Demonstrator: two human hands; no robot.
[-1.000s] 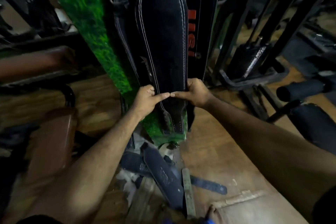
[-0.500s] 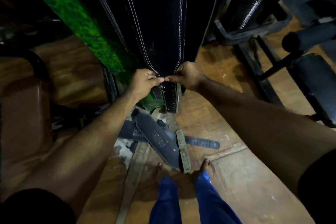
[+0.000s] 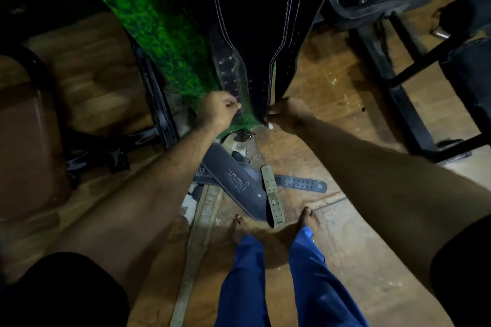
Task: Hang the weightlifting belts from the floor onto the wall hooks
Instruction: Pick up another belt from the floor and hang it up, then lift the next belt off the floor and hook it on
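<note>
Now my left hand (image 3: 221,109) and right hand (image 3: 285,111) each pinch the hanging belt's (image 3: 255,34) bottom end; it runs straight up toward twelve. Floor belts (image 3: 239,183) lie at six, nearer my left hand.

green turf panel (image 3: 159,34) (leaning), black machine frame (image 3: 398,98), wooden floor (image 3: 332,93).

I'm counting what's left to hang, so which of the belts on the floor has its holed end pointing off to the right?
The dark blue-grey belt lying crosswise under the others; its punched strap ends in a round tip at right. The tan belt lies lengthwise over it, toward the feet.
</note>
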